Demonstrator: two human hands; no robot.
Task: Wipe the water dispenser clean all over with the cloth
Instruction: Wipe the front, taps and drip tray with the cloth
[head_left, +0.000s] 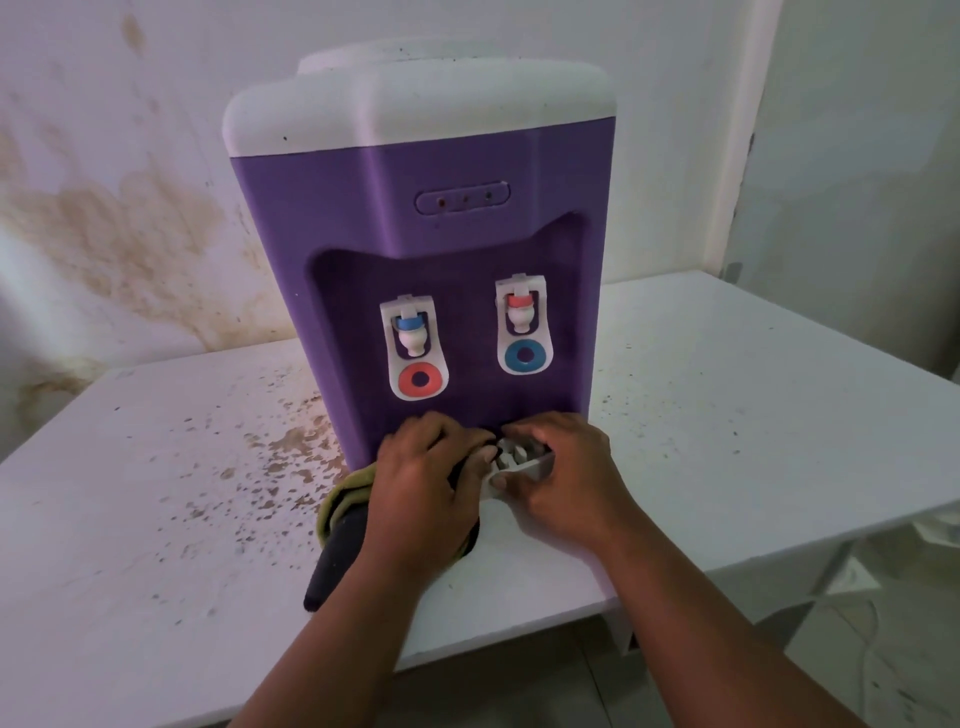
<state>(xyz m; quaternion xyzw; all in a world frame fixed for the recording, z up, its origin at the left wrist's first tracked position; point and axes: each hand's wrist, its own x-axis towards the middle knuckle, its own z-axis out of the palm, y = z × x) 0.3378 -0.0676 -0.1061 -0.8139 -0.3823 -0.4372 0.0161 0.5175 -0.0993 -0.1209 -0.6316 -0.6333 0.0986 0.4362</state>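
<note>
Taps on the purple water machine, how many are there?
2. One white tap with a blue cap and red ring is on the left of the purple and white plastic water dispenser; one with a red cap and blue ring is on the right. None seem hidden.

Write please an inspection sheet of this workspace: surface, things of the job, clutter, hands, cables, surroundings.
Surface: white table, brown stains and dark specks, mostly left of the dispenser.
Job's things: purple water dispenser with white top, upright; two taps; white drip tray at its base; dark and yellow-green cloth under the left hand.
Clutter: nothing seen.
Hands: left hand rests on the cloth, fingers curled at the tray; right hand grips the drip tray.
Cables: thin white cable on the floor, lower right.
Surroundings: white wall with brown damp stains.
</note>
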